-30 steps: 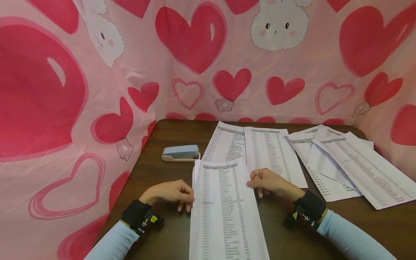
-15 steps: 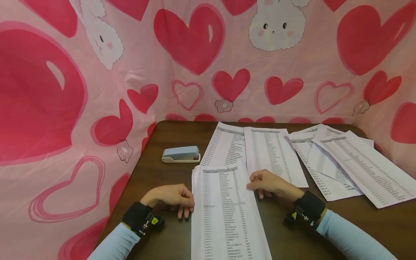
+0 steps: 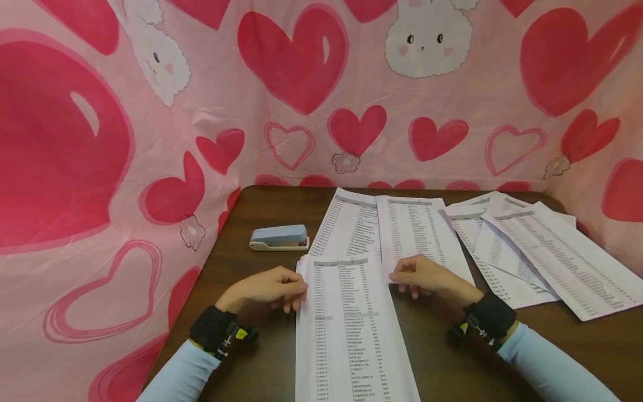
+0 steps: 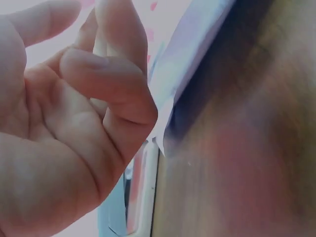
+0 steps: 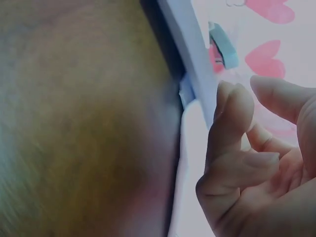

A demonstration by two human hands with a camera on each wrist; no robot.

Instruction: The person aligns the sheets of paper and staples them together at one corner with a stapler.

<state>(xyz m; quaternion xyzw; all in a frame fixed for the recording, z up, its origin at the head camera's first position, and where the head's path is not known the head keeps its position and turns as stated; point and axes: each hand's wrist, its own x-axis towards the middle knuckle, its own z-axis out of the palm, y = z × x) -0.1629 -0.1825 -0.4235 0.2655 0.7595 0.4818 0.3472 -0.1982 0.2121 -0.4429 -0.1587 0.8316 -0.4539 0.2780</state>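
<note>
A stack of printed sheets (image 3: 346,329) lies lengthwise in front of me, its sheets fanned slightly at the upper left corner. My left hand (image 3: 266,287) is at the stack's left edge, fingertips right at the paper. In the left wrist view the fingers of the left hand (image 4: 98,108) are loosely bent, thumb apart, beside the paper edge (image 4: 192,44). Across from it, my right hand (image 3: 427,276) is near the stack's upper right edge. In the right wrist view a gap shows between thumb and index finger of the right hand (image 5: 256,168), with no paper between them.
A light blue and white stapler (image 3: 279,238) lies behind the left hand. Two printed sheets (image 3: 414,234) lie beyond the stack, partly under its top end. Several overlapping sheets (image 3: 567,262) spread over the right of the dark wooden table (image 3: 241,368). A heart-patterned cloth (image 3: 372,72) hangs behind.
The left hand has moved up along the stack's left edge. My right hand has shifted slightly right and up. The top sheet slid slightly toward me in the first half second.
</note>
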